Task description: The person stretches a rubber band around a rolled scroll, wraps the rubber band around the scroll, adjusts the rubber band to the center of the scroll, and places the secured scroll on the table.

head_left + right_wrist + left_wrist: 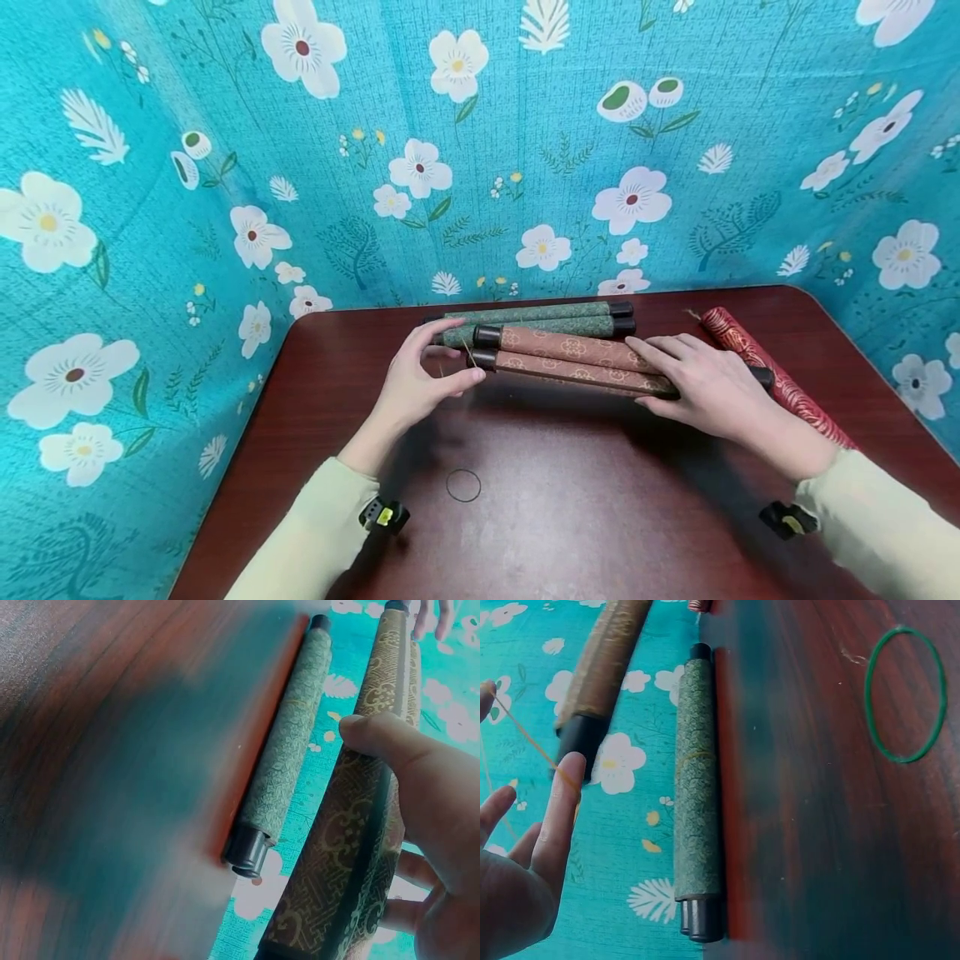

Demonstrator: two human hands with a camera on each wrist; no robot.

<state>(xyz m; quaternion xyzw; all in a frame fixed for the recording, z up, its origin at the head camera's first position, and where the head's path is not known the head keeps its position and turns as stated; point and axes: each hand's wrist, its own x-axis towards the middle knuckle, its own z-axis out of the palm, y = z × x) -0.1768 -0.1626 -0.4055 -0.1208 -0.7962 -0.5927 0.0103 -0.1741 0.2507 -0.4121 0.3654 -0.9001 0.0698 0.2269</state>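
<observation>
Right hand (pixel 705 383) grips brown scrolls (pixel 570 347) — spread left hand (pixel 417 372), alongside, stretches a band (pixel 526 733) — seemingly binding; next needs slipping it over.

Brown scrolls (pixel 573 347), cropped in the left wrist view, partly hide green scrolls (pixel 536 315) from the head camera.

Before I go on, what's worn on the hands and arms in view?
Left hand and right hand are ungloved. Pale greenish-cream long sleeves: left sleeve, right sleeve. By each cuff sits a small black device with a yellow patch: left device, right device.
</observation>
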